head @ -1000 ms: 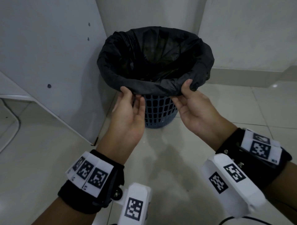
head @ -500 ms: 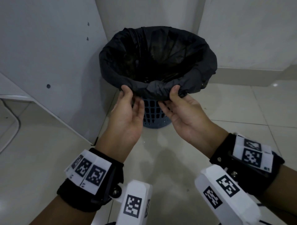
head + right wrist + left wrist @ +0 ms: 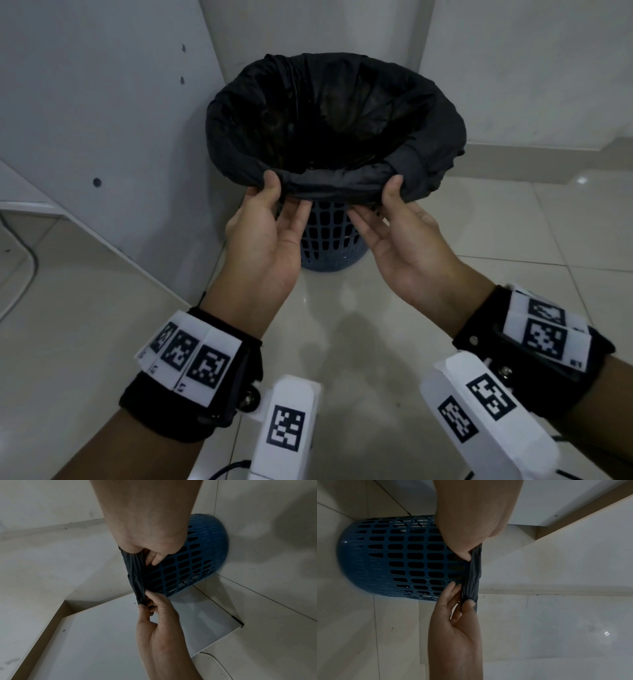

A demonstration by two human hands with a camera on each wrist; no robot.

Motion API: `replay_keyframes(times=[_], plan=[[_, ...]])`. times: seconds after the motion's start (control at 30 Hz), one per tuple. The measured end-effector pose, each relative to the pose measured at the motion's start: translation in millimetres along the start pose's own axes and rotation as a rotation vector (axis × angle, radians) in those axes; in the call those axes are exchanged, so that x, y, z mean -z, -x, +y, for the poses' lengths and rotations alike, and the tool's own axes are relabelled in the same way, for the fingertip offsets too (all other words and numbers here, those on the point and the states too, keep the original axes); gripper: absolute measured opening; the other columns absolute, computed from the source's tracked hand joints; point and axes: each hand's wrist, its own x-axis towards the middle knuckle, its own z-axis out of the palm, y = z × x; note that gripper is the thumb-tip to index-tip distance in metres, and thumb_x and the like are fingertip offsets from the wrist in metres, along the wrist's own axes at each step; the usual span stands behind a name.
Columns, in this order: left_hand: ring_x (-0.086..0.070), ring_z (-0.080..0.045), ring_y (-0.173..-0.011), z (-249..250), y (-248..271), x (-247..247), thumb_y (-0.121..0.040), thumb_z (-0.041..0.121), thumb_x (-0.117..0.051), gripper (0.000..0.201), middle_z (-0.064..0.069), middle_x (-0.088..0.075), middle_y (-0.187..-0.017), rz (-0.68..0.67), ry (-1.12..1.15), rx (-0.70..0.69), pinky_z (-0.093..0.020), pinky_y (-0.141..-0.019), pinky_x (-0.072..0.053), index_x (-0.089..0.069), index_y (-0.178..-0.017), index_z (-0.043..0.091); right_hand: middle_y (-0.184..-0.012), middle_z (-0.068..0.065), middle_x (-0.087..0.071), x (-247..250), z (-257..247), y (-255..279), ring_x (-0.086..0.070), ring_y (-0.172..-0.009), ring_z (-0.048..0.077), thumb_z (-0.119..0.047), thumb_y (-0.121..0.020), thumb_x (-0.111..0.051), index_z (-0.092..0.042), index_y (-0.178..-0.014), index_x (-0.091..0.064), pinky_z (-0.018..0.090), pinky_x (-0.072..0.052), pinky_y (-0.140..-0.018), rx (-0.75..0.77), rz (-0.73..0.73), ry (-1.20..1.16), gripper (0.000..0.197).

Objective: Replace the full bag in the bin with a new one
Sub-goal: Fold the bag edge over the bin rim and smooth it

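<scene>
Blue perforated plastic bin [image 3: 329, 244] stands on pale tiled floor [image 3: 394, 349] in a corner, just beside a white cabinet panel [image 3: 102, 113]. Black plastic bag [image 3: 329, 137] lines the bin, edge folded out over the rim. Left hand [image 3: 265, 240] pinches the folded edge at the bin's near rim, thumb on top, fingers beneath. Right hand [image 3: 400, 240] pinches the same near edge further right, same grip. Both palms face up.

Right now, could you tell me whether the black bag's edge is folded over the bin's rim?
Folded over: the black bag drapes outside the blue bin, with the left hand and right hand pinching the near edge.
</scene>
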Motion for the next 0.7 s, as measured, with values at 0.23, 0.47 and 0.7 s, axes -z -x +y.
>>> replay_keyframes(times=[0.23, 0.47, 0.7], plan=[[-0.071, -0.026, -0.103, -0.4, 0.8, -4.3, -0.098, 0.006, -0.060, 0.030, -0.017, -0.069, -0.121, 0.031, 0.021, 0.002, -0.038, -0.081, -0.062, -0.061, -0.127, -0.002, -0.114, 0.014, -0.073, 1.8, -8.2, -7.4, -0.074, -0.097, 0.020, -0.025, -0.102, -0.051, -0.003, -0.125, -0.057, 0.033, -0.059, -0.088, -0.026, -0.005, -0.074, 0.033], [-0.073, -0.024, -0.089, 10.7, -0.9, -3.8, -0.098, 0.006, -0.059, 0.025, -0.016, -0.069, -0.112, 0.043, 0.022, 0.000, -0.040, -0.080, -0.062, -0.061, -0.122, -0.002, -0.095, 0.007, -0.076, 7.2, -15.2, -6.3, -0.072, -0.099, 0.022, -0.026, -0.107, -0.041, -0.010, -0.113, -0.061, 0.041, -0.053, -0.100, -0.086, 0.005, -0.095, 0.026], [-0.066, -0.026, -0.100, 40.6, -25.3, 1.8, -0.104, 0.013, -0.052, 0.029, -0.012, -0.066, -0.111, 0.070, -0.005, -0.026, -0.046, -0.083, -0.060, -0.057, -0.130, 0.001, -0.114, 0.010, -0.071, 15.8, 2.6, -0.3, -0.072, -0.101, 0.019, -0.029, -0.104, -0.048, -0.007, -0.128, -0.058, 0.034, -0.059, -0.090, -0.154, -0.037, 0.006, 0.034]])
